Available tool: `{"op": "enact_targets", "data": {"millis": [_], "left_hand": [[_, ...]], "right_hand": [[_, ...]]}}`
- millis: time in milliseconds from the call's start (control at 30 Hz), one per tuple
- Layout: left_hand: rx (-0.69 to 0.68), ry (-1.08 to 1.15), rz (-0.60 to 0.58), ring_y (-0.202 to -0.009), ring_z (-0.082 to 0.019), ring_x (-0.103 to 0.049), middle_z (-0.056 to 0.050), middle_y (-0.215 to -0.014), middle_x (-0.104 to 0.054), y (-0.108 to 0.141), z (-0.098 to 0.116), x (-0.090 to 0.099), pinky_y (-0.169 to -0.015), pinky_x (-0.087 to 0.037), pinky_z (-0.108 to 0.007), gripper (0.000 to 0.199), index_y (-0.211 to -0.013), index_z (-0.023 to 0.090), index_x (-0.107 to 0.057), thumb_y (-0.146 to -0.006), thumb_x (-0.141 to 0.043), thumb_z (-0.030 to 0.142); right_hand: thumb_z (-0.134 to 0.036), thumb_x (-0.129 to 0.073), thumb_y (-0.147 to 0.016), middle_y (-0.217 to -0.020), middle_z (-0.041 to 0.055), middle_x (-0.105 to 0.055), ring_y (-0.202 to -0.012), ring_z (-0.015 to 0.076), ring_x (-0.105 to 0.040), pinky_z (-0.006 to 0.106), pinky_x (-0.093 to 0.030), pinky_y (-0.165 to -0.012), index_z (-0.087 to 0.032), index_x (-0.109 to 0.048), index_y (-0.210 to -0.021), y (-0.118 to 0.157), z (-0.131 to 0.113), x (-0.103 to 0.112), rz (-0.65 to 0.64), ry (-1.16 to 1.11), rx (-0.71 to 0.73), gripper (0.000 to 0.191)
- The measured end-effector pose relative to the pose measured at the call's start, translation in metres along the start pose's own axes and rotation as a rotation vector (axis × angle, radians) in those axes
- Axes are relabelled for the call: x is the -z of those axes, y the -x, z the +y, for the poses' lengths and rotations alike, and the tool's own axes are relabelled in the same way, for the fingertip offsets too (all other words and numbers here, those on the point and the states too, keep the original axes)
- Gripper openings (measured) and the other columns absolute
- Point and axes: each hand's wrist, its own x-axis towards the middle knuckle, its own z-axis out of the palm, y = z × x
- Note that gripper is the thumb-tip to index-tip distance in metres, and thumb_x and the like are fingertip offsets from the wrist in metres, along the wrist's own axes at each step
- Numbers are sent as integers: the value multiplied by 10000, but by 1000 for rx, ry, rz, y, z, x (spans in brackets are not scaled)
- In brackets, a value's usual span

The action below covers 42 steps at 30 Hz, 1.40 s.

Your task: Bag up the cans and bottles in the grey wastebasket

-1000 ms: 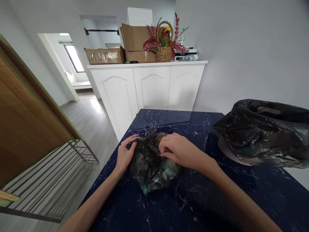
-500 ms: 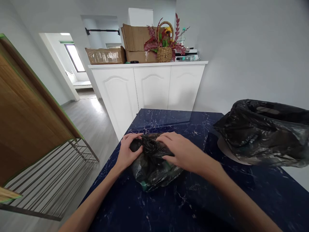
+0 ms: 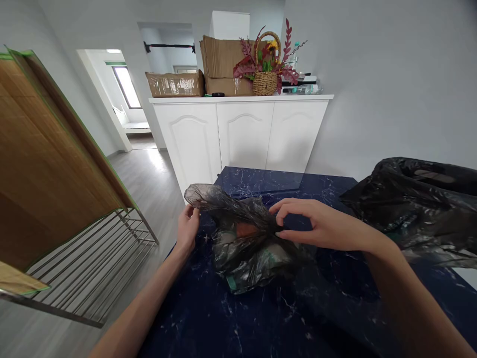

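A thin black plastic bag point(image 3: 257, 258) lies on the dark blue marbled table point(image 3: 231, 323), with something orange and bits of green and white showing through it. My left hand point(image 3: 188, 226) is closed on the bag's top at the left, which stretches out toward it. On the right, my right hand point(image 3: 313, 221) pinches the gathered plastic between thumb and fingers. The bag's film is pulled out between the two hands.
At the right edge stands a container lined with another black bag point(image 3: 428, 214). Behind the table is a white cabinet point(image 3: 246, 134) carrying cardboard boxes point(image 3: 177, 84) and a flower basket point(image 3: 265, 83). A metal rack point(image 3: 100, 263) with a brown mat point(image 3: 55, 164) is at left.
My hands have moved apart, left hand leftward and right hand rightward. The bag's bunched top is now drawn out into a stretched strip. The view has shifted slightly left.
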Motion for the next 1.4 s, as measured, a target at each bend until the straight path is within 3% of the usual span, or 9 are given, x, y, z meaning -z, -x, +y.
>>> {"op": "enact_targets", "data": {"millis": [167, 333, 433, 567, 733, 900, 1033, 1200, 1400], "left_hand": [[-459, -159, 300, -1353, -327, -546, -146, -1443, -550, 25, 43, 14, -1156, -465, -492, 396, -1342, 215, -511, -997, -591, 393], [-856, -336, -445, -1152, -295, -668, -103, -1209, -717, 61, 77, 19, -1080, -487, -512, 306, -1289, 240, -571, -990, -504, 230], [-891, -344, -625, -1009, -270, -692, -92, -1095, -755, 73, 77, 22, -1061, -479, -501, 266, -1241, 223, -607, -1006, -483, 221], [-928, -335, -612, -814, -227, -645, -52, -845, -704, 85, 68, 33, -872, -523, -419, 191, -995, 228, -632, -1059, -458, 180], [-931, -265, -520, -908, -229, -701, -79, -962, -743, 96, 65, 59, -830, -545, -378, 127, -1083, 235, -657, -1070, -543, 179], [-812, -174, -550, -1039, -260, -730, -77, -992, -762, 107, 79, 74, -930, -558, -426, 161, -1056, 241, -640, -1071, -502, 159], [-764, -241, -688, -815, -214, -716, -50, -855, -739, 110, 84, 77, -824, -573, -361, 226, -942, 235, -611, -1088, -442, 200], [-908, -415, -799, -600, -191, -577, -27, -665, -609, 106, 80, 81, -642, -473, -332, 437, -789, 224, -564, -1128, -289, 232], [-877, -580, -859, -515, -168, -564, -14, -599, -603, 103, 72, 93, -562, -384, -329, 473, -657, 222, -582, -1110, -447, 219]], "right_hand": [[-446, -733, -934, -1441, 80, -655, -1297, 300, -614, 403, -538, -975, -270, -629, -1011, 3, -15, 0, -41, -68, 42, 219], [-188, -685, -884, -1166, -7, -739, -1068, 198, -677, 330, -503, -956, -275, -644, -972, 7, -32, -3, -73, -30, 109, 131], [-174, -670, -887, -1133, -33, -739, -1014, 178, -671, 297, -502, -896, -294, -663, -985, 14, -37, -1, -119, -14, 100, 155], [-155, -689, -869, -1160, -25, -747, -1052, 202, -683, 290, -506, -851, -302, -693, -1029, 19, -42, 1, -160, 36, 71, 217], [-132, -724, -870, -1134, -9, -753, -1041, 221, -707, 305, -533, -848, -286, -722, -1011, 28, -43, 5, -178, 101, 64, 209], [-384, -859, -879, -1370, 11, -697, -1268, 238, -660, 348, -509, -1081, -290, -756, -1002, 34, -49, 7, -201, -181, 218, 186], [-388, -513, -1118, -1284, 41, -746, -1222, 201, -677, 348, -491, -1091, -249, -721, -1114, 12, -72, -24, -155, -434, 313, 250], [-168, -425, -1113, -1067, 57, -735, -919, 195, -670, 318, -470, -796, -189, -634, -1022, -11, -71, -75, -177, 69, 170, 229], [-207, -679, -1011, -1145, 80, -702, -917, 245, -677, 330, -373, -659, -179, -653, -1124, -7, -57, -83, -279, 448, 5, 119]]}}
